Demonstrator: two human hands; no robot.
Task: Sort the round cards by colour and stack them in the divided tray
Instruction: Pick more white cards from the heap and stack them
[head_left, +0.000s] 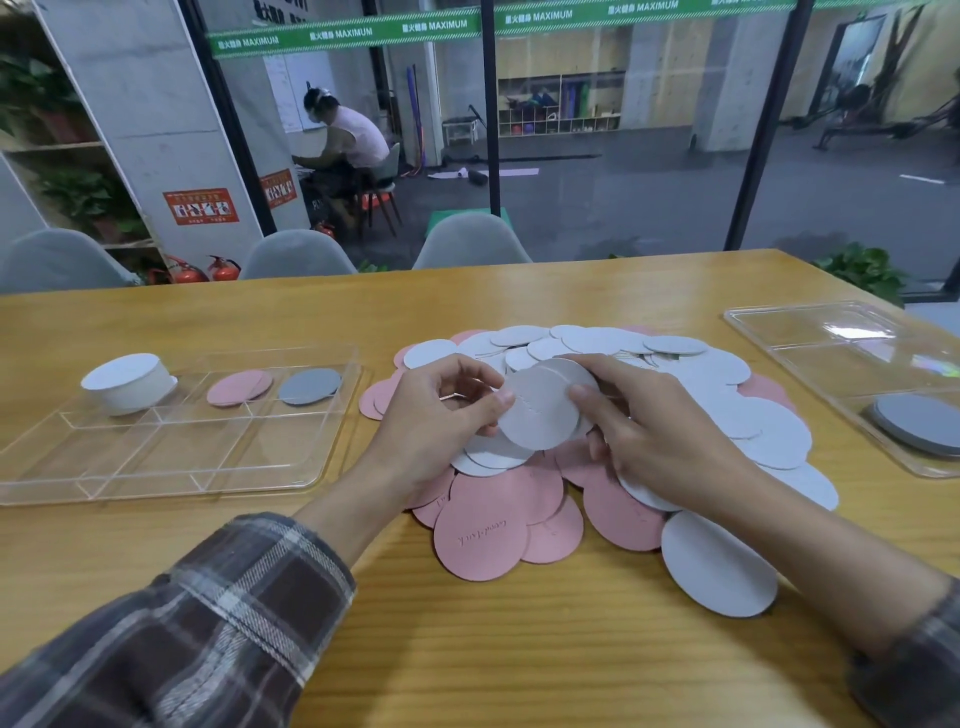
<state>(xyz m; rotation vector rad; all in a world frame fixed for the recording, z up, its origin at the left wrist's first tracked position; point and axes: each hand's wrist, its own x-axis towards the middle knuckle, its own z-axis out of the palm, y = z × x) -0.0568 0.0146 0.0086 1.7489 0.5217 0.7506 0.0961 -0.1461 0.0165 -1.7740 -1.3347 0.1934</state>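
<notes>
A heap of white and pink round cards (675, 374) covers the middle of the wooden table. Just above it, my left hand (441, 421) and my right hand (649, 426) pinch a small stack of white cards (540, 410) from its two sides. The clear divided tray (156, 462) lies at the left. It holds a tall stack of white cards (130, 382), a few pink cards (239, 387) and grey cards (310, 385), each in its own back compartment. Its front compartments hold nothing.
A second clear tray (841, 353) at the right edge carries a grey stack (917, 423). Large pink cards (488, 525) and one white card (719, 564) lie nearest me. Grey chairs (470, 241) stand behind the table's far edge, in front of a glass wall.
</notes>
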